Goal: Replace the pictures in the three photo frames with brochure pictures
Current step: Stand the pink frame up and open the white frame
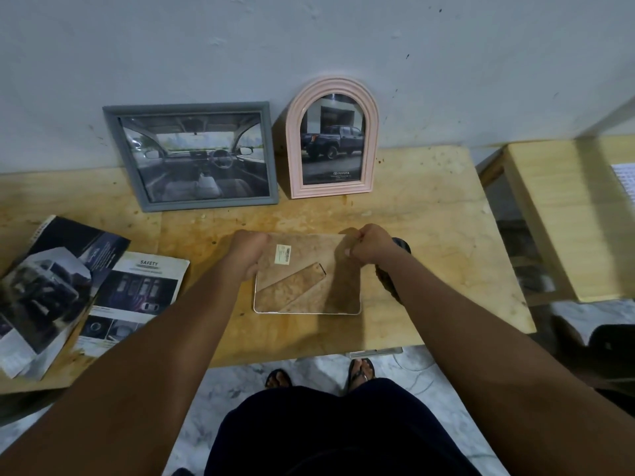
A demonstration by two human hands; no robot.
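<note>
A white-edged rectangular photo frame with mottled brown backing lies face down on the wooden tabletop. The left hand grips its far left corner and the right hand pinches its far right corner. A dark object sits just right of it, partly hidden by the forearm. Beyond it lean a grey rectangular frame and a pink arched frame. Loose brochure pages lie to its left.

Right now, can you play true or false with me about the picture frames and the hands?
1. The pink arched frame leans against the wall. True.
2. The grey frame lies flat. False: it stands leaning against the wall, left of the pink one.
3. The third frame lies face down on the table. True.
4. Only the right hand holds it. False: the left hand grips its other far corner too.
5. The brochures lie at the person's left. True.
</note>
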